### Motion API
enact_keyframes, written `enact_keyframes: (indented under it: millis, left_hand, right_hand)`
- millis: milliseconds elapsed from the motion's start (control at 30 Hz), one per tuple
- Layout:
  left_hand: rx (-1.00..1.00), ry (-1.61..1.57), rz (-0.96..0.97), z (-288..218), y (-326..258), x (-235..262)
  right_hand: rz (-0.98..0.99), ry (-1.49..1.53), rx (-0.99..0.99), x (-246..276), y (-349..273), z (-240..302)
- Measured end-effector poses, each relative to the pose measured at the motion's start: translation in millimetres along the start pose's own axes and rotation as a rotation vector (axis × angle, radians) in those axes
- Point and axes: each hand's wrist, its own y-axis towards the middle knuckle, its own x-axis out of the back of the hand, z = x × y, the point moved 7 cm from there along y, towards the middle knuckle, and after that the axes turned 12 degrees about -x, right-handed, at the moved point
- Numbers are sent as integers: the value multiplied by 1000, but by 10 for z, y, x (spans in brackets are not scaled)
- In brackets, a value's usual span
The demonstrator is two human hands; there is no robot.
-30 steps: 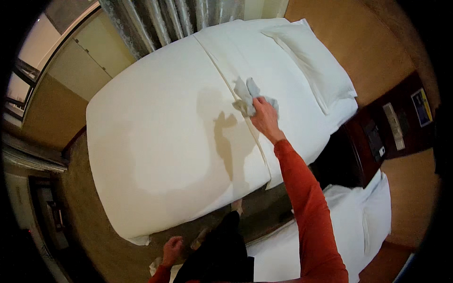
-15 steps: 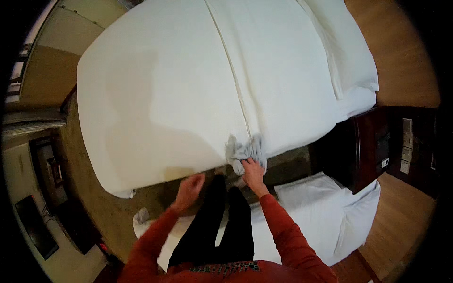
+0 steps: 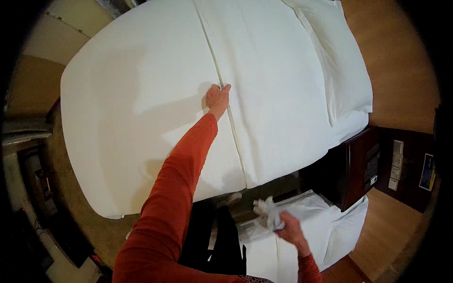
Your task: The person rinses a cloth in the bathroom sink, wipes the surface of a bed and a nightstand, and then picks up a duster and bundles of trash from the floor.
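Stretched far over the big bed, my left hand (image 3: 218,99) is closed at the folded edge (image 3: 236,150) of the white duvet (image 3: 155,118), fingers curled and seeming to pinch it. My right hand (image 3: 291,229) is lower and to the right, wrapped round a crumpled pale grey cloth (image 3: 268,213). That cloth hangs above the near side of a second, narrower white bed (image 3: 302,250), apart from the big bed.
White pillows (image 3: 344,61) lie at the big bed's right end. A dark wooden nightstand (image 3: 351,165) stands between the beds on the right, below a wall panel with switches (image 3: 396,165). My legs (image 3: 222,240) are between the two beds.
My left hand has gone from beside the bed's near edge up onto the fold. My right hand has lifted the cloth off the duvet and drawn it down and to the right.
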Motion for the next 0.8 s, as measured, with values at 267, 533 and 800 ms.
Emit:
enact_keyframes:
  millis: [267, 533, 800]
  left_hand:
    - [259, -737, 296, 837, 389, -324]
    - [383, -1054, 482, 533, 205, -410]
    - [333, -972, 501, 693, 189, -440]
  right_hand:
    - [-660, -265, 643, 1703, 1629, 2558]
    - [-733, -501, 476, 903, 3245, 2475]
    - [251, -243, -39, -1766, 749, -41]
